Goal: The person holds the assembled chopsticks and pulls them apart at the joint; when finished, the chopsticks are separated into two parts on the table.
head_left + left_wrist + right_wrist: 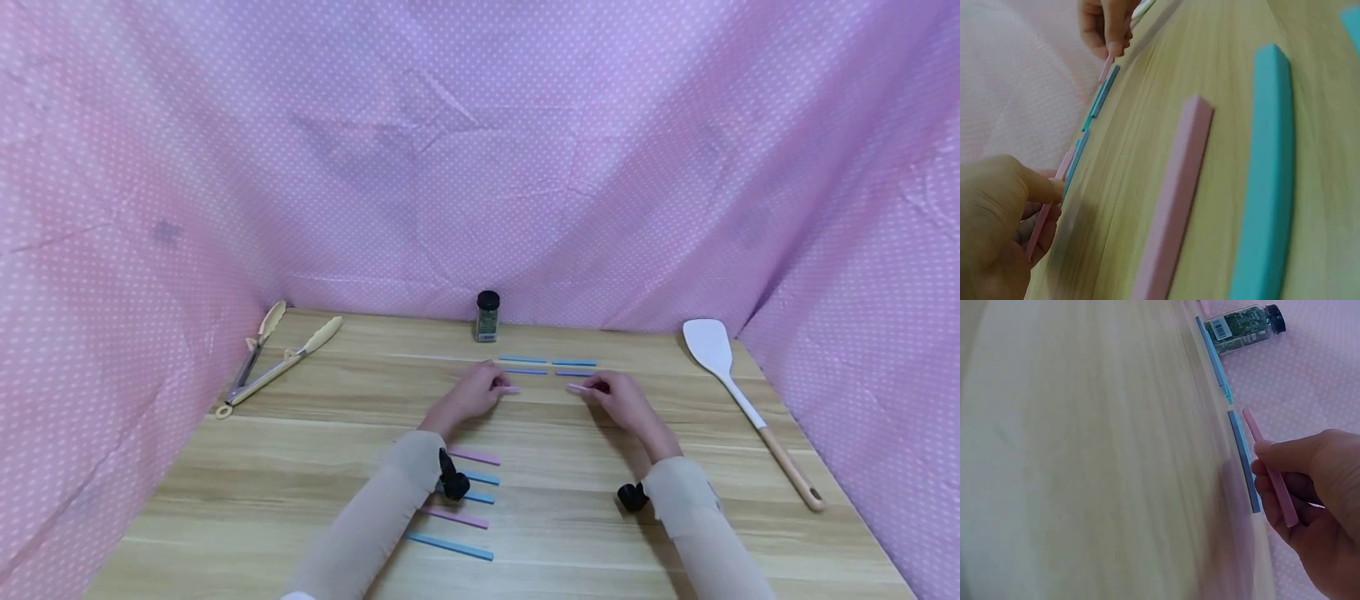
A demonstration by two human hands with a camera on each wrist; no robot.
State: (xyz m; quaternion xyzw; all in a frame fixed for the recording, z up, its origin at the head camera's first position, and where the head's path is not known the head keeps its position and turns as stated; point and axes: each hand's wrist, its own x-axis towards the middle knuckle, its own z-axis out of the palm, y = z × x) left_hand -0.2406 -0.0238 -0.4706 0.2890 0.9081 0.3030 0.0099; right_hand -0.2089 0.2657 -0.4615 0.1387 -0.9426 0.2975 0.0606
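My left hand (471, 392) pinches a thin pink stick (1041, 224) between thumb and fingers. Across from it my right hand (624, 402) pinches another pink stick (1281, 492), tilted in the right wrist view. Both hold them just on the near side of two rows of sticks. The far row has a left blue stick (523, 359) and a right blue stick (574, 362), end to end with a small gap. The nearer row has a left purplish-blue stick (527, 372) and a right one (573, 373), partly behind the fingers.
Beneath my left forearm lie several pink and blue sticks, among them a blue stick (453, 547), partly covered. A black-capped herb jar (487, 318) stands at the back. Tongs (273, 373) lie left, and a white spatula (738, 396) right. Pink dotted cloth (480, 167) surrounds the table.
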